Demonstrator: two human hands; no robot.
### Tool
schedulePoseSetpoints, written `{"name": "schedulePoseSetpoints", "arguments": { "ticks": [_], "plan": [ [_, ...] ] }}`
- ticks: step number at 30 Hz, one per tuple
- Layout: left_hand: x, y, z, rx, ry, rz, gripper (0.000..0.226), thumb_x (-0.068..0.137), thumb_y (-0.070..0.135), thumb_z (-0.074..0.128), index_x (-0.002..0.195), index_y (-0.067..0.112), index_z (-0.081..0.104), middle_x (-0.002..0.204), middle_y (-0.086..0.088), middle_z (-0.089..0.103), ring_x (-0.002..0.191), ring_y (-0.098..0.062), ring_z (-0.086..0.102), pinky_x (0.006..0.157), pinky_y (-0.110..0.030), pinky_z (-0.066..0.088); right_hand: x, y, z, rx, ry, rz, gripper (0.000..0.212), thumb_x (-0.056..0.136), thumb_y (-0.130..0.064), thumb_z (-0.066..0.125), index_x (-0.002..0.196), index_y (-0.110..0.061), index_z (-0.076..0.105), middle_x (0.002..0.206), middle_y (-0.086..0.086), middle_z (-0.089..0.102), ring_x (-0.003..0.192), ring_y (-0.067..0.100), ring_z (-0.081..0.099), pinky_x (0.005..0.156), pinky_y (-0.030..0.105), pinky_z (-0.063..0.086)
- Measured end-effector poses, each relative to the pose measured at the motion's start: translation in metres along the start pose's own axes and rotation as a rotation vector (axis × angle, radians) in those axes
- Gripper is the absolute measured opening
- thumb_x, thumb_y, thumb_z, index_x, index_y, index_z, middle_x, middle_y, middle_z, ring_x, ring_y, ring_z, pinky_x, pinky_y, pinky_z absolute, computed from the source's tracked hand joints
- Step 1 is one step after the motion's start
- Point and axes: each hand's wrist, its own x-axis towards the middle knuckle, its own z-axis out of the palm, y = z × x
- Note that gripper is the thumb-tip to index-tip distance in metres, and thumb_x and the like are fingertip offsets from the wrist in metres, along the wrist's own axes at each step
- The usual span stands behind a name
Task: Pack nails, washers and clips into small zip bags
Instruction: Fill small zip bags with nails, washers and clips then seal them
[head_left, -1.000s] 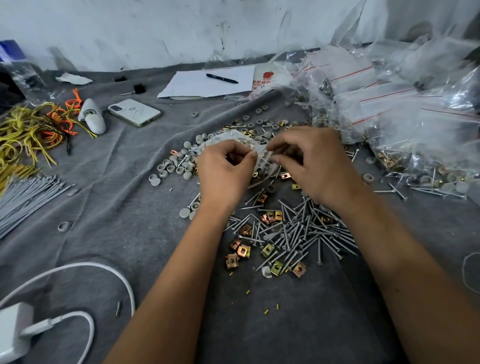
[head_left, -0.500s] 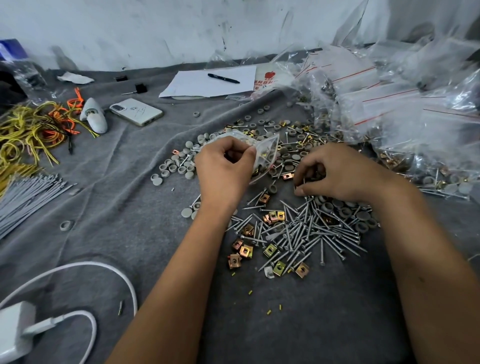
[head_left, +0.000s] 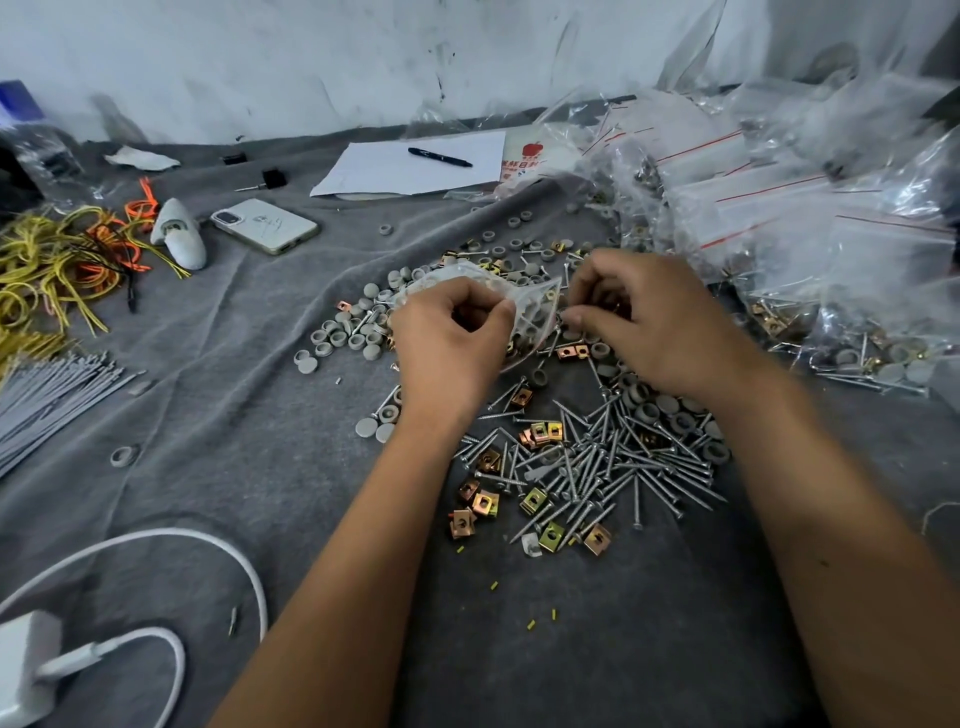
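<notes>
On the grey cloth lie a heap of silver nails (head_left: 613, 467), brass clips (head_left: 485, 504) and grey washers (head_left: 343, 332). My left hand (head_left: 452, 348) pinches a small clear zip bag (head_left: 537, 306) by its edge and holds it up above the washers; a few parts show inside it. My right hand (head_left: 654, 322) is right beside the bag's mouth, fingers curled around a small piece. A brass glint between the fingers suggests a clip, but most of the piece is hidden.
Filled zip bags (head_left: 779, 208) pile up at the right. At the back lie a paper sheet (head_left: 395, 171) with a pen (head_left: 439, 157), and a phone (head_left: 265, 226). Yellow wire ties (head_left: 41, 260) and grey cable ties (head_left: 47, 395) lie left; a white charger (head_left: 26, 675) sits front left.
My right hand dropped from the bag to the pile of washers and clips, closed its fingers there, then rose back to the bag's mouth. The left hand kept holding the bag.
</notes>
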Motion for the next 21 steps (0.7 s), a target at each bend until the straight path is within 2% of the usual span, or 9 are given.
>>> {"name": "schedulePoseSetpoints", "arguments": {
  "ticks": [4, 8, 11, 16, 19, 21],
  "plan": [
    [-0.005, 0.002, 0.005, -0.002, -0.036, 0.035, 0.011, 0.088, 0.009, 0.078, 0.077, 0.010, 0.077, 0.065, 0.002, 0.071, 0.053, -0.002, 0.058, 0.052, -0.016, 0.046, 0.000, -0.011, 0.003, 0.065, 0.136, -0.128, 0.009, 0.088, -0.013, 0.079, 0.095, -0.014, 0.074, 0.085, -0.005, 0.072, 0.078, 0.008, 0.068, 0.073, 0.028, 0.058],
    [-0.005, 0.001, 0.008, -0.005, -0.056, 0.062, 0.010, 0.088, 0.010, 0.079, 0.078, 0.009, 0.078, 0.066, 0.002, 0.071, 0.055, -0.004, 0.061, 0.052, -0.021, 0.049, 0.001, -0.016, 0.009, -0.019, 0.081, -0.178, 0.018, 0.083, -0.008, 0.082, 0.098, -0.017, 0.077, 0.085, -0.006, 0.072, 0.076, 0.005, 0.066, 0.068, 0.017, 0.053],
    [-0.004, -0.001, 0.008, -0.013, -0.053, 0.050, 0.013, 0.088, 0.009, 0.079, 0.076, 0.013, 0.077, 0.064, 0.005, 0.070, 0.055, -0.002, 0.060, 0.051, -0.018, 0.046, 0.001, -0.014, 0.014, -0.043, 0.061, -0.139, 0.023, 0.079, -0.003, 0.083, 0.096, -0.016, 0.074, 0.080, -0.005, 0.069, 0.069, 0.005, 0.063, 0.062, 0.010, 0.045],
    [-0.003, 0.000, 0.007, -0.035, -0.038, 0.023, 0.015, 0.088, 0.009, 0.079, 0.074, 0.014, 0.076, 0.064, 0.005, 0.069, 0.056, -0.003, 0.058, 0.054, -0.017, 0.045, 0.001, -0.015, 0.017, -0.093, 0.079, -0.133, 0.025, 0.076, -0.004, 0.085, 0.092, -0.017, 0.071, 0.080, -0.005, 0.069, 0.071, 0.005, 0.065, 0.063, 0.016, 0.051],
    [-0.002, 0.001, 0.006, -0.062, -0.021, 0.000, 0.018, 0.088, 0.008, 0.078, 0.073, 0.016, 0.075, 0.063, 0.006, 0.068, 0.054, -0.002, 0.057, 0.054, -0.018, 0.045, 0.002, -0.014, 0.014, -0.046, 0.203, -0.127, 0.018, 0.080, -0.009, 0.084, 0.091, -0.016, 0.071, 0.083, -0.007, 0.069, 0.074, 0.004, 0.066, 0.065, 0.019, 0.055],
    [-0.002, 0.001, 0.005, -0.075, -0.009, -0.019, 0.019, 0.089, 0.009, 0.078, 0.073, 0.017, 0.074, 0.063, 0.006, 0.068, 0.053, 0.000, 0.056, 0.053, -0.016, 0.044, 0.002, -0.012, 0.011, -0.037, 0.293, -0.108, 0.014, 0.084, -0.010, 0.081, 0.094, -0.015, 0.072, 0.083, -0.009, 0.067, 0.076, -0.003, 0.065, 0.068, 0.009, 0.052]
  ]
}}
